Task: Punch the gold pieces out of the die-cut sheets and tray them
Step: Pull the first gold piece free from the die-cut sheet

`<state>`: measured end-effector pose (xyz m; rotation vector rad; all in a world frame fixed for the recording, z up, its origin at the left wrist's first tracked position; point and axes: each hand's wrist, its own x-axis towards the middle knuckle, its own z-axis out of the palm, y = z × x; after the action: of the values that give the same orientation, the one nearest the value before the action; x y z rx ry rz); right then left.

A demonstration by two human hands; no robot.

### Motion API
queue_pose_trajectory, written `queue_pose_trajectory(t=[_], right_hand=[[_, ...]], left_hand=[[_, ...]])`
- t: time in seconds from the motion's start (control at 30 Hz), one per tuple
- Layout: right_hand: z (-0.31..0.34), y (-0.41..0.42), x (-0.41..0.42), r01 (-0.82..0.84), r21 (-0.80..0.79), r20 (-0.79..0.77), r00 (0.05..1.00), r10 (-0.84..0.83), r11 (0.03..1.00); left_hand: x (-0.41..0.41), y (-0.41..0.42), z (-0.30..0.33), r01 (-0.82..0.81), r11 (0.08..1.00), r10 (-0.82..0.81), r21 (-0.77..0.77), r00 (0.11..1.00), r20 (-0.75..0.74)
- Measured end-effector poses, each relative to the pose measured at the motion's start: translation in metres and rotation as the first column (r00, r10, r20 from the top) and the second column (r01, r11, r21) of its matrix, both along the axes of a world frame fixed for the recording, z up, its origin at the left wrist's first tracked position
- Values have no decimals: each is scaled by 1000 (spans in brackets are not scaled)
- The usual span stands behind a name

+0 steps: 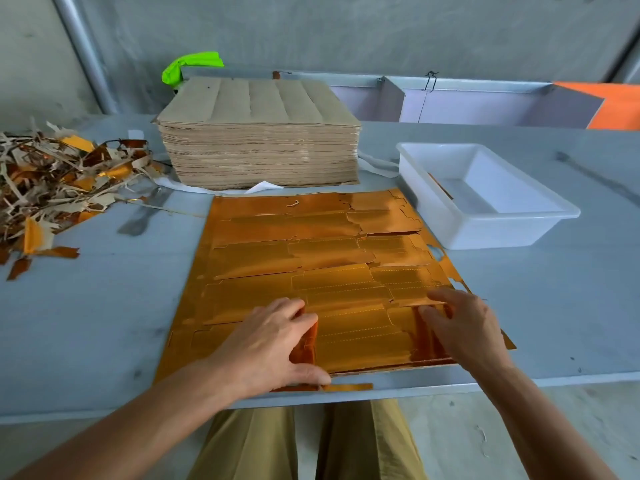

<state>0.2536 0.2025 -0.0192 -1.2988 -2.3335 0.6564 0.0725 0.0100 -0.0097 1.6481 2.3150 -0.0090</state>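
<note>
At nine to ten o'clock on the pale grey worktop [104,306] lies a ragged scrap pile [59,188] of torn brown card strips and crumpled gold foil offcuts. At twelve o'clock stands a thick, square-cut stack of sheets [259,140], matt brown backs up, with a bright green object [188,65] behind it. In the middle, from the centre down to six o'clock, lies the gold sheet [311,258], glossy and mirror-like, scored with long rectangular die-cut pieces and dotted fold lines; its right edge is jagged where parts are missing. The left hand [273,344] rests on the sheet's near edge, its grip curled round the left end of a raised gold piece [363,341], thumb at the sheet's front edge. The right hand [464,323] has its fingers bent down onto the right end of the same piece, pinching it. At two o'clock sits a white plastic tray [498,233], rectangular with a rolled rim, just beside the sheet's far right corner.
</note>
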Motion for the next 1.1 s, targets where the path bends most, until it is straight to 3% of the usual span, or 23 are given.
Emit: queue_pose_trajectory(t=[0.2,0.43,0.83,0.97,1.1], right_hand=[[-1,0,-2,-14,9,-29,999,14,1000],[2,-3,5,17,23,-121,993,-14,1000],[3,-26,-6,-253,-129,-167,959,230,959],[4,-34,-17,-269,-272,-220,952,212,924],[7,-39,-23,-278,-287,-228,949,217,917]], left_hand=[[-2,-1,1,21,995,-27,96,998,62],[2,0,-4,88,933,-153,348,975,163],[-8,-11,-9,20,949,-91,313,973,214],[-18,-21,-4,-79,910,26,407,991,134],[-23,-23,-1,-97,841,123,533,992,-14]])
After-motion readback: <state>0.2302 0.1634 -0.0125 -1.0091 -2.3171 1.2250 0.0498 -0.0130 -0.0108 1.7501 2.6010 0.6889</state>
